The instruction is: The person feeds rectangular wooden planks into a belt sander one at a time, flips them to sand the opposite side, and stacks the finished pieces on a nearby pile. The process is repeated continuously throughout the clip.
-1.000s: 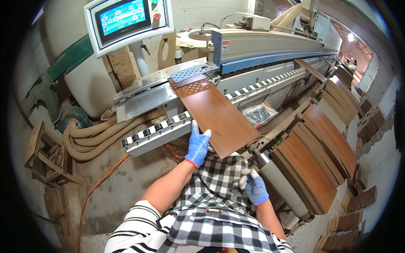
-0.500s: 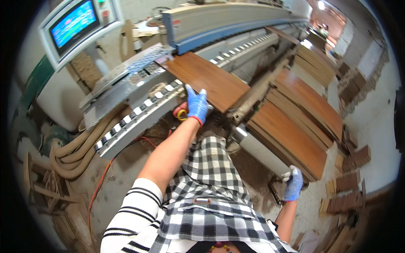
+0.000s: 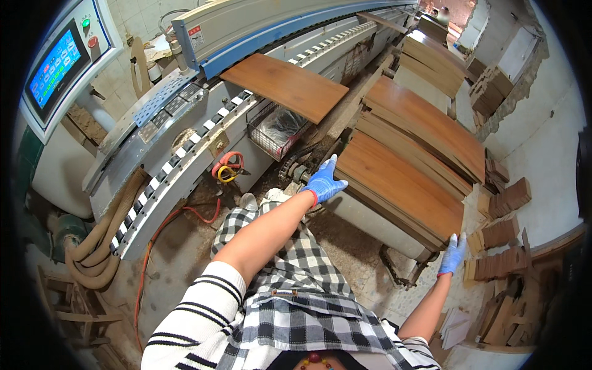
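1. Here, my left hand (image 3: 324, 180), in a blue glove, reaches forward with the fingers spread flat and holds nothing; it sits at the near left edge of the top brown board (image 3: 401, 185) on the stack, touching or just short of it, and I cannot tell which.
2. My right hand (image 3: 453, 253), also in a blue glove, is stretched out low to the right with the fingers open and straight, at the near right corner of the same board; nothing is gripped in it.
3. That board lies flat on top of a stack of like boards (image 3: 425, 123) resting on a low cart (image 3: 370, 216), just right of the machine.
4. A single brown panel (image 3: 285, 85) lies apart from both hands on the machine's striped conveyor (image 3: 179, 160), its far edge against the long grey and blue housing (image 3: 259, 28).
5. A control screen (image 3: 55, 65) with a blue display stands at the upper left, well away from the hands.
6. Under the conveyor I see a wire basket (image 3: 274, 129), a red and yellow coil of cord (image 3: 227, 168), and a tan hose (image 3: 105, 246) curling down to the floor.
7. Small stacks of wood blocks (image 3: 502, 231) sit to the right of the cart, near my right hand.
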### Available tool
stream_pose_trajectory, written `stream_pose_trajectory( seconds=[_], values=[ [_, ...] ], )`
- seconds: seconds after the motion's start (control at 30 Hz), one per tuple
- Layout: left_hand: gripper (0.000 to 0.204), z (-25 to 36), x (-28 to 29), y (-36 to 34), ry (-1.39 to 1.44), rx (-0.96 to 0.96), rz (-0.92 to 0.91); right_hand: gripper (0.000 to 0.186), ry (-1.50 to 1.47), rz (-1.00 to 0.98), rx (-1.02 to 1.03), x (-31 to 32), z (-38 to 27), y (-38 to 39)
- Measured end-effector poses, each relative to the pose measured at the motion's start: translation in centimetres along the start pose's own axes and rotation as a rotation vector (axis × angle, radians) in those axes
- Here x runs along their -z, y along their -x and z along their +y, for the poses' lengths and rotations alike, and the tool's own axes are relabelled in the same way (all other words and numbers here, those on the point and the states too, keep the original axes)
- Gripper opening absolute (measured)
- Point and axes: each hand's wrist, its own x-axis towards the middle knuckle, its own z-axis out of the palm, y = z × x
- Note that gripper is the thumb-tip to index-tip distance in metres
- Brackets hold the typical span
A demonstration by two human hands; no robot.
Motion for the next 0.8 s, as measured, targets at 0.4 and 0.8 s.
stream_pose_trajectory(
  seconds=[0.4, 0.8],
  values=[
    [0.042, -0.9, -1.8, 7.9, 0.953, 0.174, 0.489, 0.041, -0.448, 0.098, -0.311, 4.6, 2.0, 5.6],
    [0.038, -2.6, 12.3, 19.6, 1.087, -0.003, 0.809, 0.057, -1.148, -0.689, -0.469, -4.7, -11.9, 15.9]
  ],
)
